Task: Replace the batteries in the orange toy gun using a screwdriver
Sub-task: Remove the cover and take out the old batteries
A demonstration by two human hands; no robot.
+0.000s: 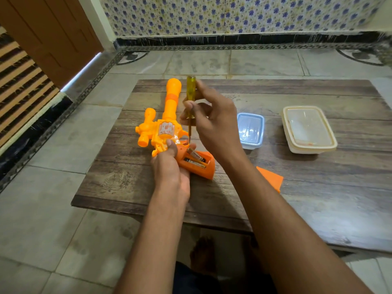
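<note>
The toy gun (167, 126) is steadied on the tabletop (275, 187) by the left hand (169, 166) gripping its handle, compartment open, batteries (196, 159) exposed. The screwdriver (190, 98) is pinched upright by the right hand (214, 117), probably to lever them out.

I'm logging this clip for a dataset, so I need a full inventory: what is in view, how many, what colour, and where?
toy gun: 1, orange, table left, grip compartment open
batteries: 2 seen, dark and gold, in the grip
screwdriver: 1, yellow handle, upright above the grip
cover: 1, orange, table, beside right forearm
small box: 1, blue lid, table centre-right
large box: 1, cream, table right
table: 1, brown wood, on tiled floor
left hand: grips the gun
right hand: holds the screwdriver
</note>
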